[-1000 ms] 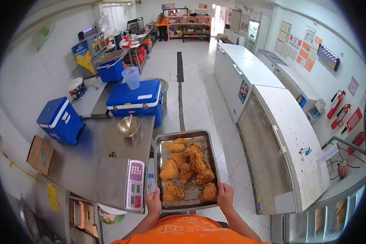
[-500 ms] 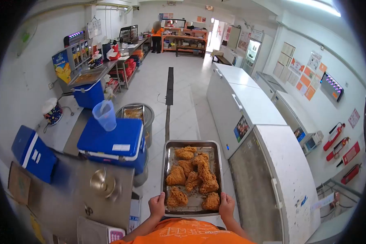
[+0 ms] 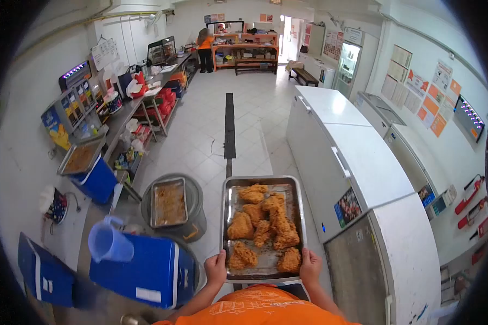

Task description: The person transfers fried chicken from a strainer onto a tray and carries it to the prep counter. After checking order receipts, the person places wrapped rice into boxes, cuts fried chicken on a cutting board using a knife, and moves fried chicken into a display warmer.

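We hold a metal tray (image 3: pixel 265 264) of fried pieces (image 3: pixel 263 234) before our orange shirt (image 3: pixel 271 307), left hand (image 3: pixel 216 268) and right hand (image 3: pixel 310 266) pinching its near sides, some fingers hidden underneath. The view crops our shirt; a pitcher (image 3: pixel 108 244) covers part of the blue cooler (image 3: pixel 151 260).

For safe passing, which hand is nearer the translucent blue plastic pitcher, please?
Left. The left hand is right of the pitcher; the right hand is farther right, across the rectangular metal tray.

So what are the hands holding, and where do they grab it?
A metal tray of fried chicken: the left hand grips its left side near the body, the right hand its right side.
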Motion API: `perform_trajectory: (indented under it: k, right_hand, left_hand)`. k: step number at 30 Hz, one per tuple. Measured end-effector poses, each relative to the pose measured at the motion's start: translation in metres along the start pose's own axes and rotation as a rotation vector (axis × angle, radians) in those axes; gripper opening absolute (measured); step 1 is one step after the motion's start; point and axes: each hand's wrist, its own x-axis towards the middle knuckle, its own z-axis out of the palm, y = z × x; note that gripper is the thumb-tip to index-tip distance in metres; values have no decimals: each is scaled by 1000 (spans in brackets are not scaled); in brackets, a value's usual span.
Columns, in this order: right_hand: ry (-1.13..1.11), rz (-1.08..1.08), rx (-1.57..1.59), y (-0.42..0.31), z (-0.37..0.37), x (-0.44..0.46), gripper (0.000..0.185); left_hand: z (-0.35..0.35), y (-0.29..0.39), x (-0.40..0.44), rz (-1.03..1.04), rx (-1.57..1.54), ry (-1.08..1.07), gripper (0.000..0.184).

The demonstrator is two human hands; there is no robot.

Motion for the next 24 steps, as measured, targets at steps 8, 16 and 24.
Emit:
perform_trajectory:
  k: [8, 16, 24]
  right_hand:
    - [-219, 4, -49, 7, 185, 245, 47]
    - [-385, -96, -53, -32, 395, 467, 49]
    - [-353, 0, -72, -117, 545, 651, 48]
  left_hand:
    - [22, 12, 222, -117, 2, 239, 57]
    - [41, 34, 479, -142, -107, 377, 57]
    - [57, 77, 737, -196, -92, 308, 55]
